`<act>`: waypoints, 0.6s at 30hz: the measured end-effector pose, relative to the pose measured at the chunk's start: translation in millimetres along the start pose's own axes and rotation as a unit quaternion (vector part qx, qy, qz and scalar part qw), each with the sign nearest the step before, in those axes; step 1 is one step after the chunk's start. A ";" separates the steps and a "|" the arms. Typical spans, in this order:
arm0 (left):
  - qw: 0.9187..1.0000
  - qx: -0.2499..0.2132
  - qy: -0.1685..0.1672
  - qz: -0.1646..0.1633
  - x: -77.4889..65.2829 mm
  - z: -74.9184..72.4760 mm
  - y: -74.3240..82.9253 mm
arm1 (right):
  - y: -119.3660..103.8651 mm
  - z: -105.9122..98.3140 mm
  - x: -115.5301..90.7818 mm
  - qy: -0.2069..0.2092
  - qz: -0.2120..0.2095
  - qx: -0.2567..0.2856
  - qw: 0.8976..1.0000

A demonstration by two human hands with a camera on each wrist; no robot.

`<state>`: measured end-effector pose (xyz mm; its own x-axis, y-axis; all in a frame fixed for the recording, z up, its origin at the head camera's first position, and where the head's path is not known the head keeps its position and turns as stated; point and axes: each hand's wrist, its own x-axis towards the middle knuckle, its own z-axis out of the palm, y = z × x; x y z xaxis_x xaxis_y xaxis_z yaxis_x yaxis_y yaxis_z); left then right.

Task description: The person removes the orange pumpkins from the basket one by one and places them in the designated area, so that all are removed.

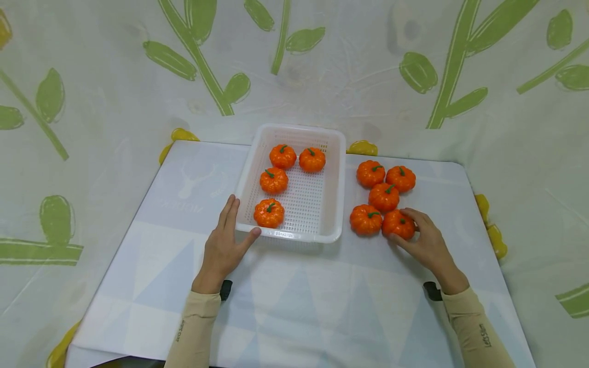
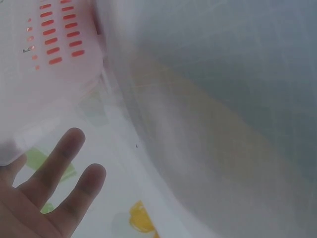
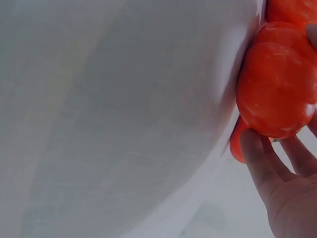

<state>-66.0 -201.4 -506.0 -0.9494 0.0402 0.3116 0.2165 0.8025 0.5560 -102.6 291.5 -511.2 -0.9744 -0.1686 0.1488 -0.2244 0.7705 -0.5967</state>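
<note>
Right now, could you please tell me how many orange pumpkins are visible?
9 pumpkins: four inside the white basket, five clustered to its right, one of those gripped by the right hand.

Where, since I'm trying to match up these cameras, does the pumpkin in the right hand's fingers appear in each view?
Head: right of centre, the pumpkin at the lower right of a group of five, in the fingers of the right hand.
Left wrist: not in it; the white basket is at upper left.
Right wrist: upper right, large, by the fingertips.
Shared landmark: the right hand, in the head and right wrist views.
</note>
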 end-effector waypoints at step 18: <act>1.000 -0.003 -0.005 -0.009 0.2 0.2 0.7 | -0.1 -0.1 2.9 -0.016 0.006 -0.005 1.000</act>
<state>-66.0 -200.8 -505.7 -0.9552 0.0308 0.2943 0.2002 0.7998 0.5660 -105.4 291.0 -510.6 -0.9769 -0.1788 0.1168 -0.2131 0.7783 -0.5907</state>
